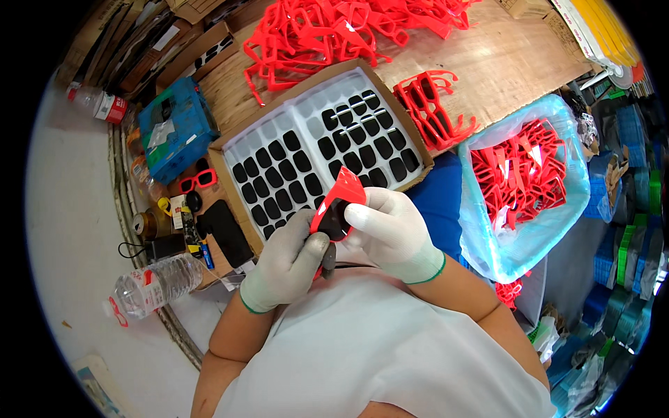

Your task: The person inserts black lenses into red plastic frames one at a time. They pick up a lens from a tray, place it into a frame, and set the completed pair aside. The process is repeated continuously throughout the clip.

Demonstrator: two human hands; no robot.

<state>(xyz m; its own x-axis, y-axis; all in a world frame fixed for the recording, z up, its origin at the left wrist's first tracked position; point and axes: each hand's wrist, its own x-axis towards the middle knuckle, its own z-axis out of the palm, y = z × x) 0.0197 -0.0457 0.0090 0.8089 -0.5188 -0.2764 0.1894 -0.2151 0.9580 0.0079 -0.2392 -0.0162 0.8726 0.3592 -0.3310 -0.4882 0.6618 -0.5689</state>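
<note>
Both hands are gloved and closed on one red frame [346,187], held over the near edge of the lens box [228,191]. The left hand [286,268] pinches the frame's lower left end between thumb and bent fingers. The right hand [397,226] grips its other side, thumb laid against the dark lens [334,221].

The box, holding rows of dark lenses [286,169] in white trays, sits on the tabletop [481,73]. A heap [334,35] of red frames covers the tabletop's far edge; stacked glasses [435,115] lie toward its right edge, beyond which stands a lined bin [516,261] of more frames.

Near the left edge are a phone [224,233] and a blue carton [176,129]. A bottle [87,99] beyond has a red label [111,109], its small writing unclear.
</note>
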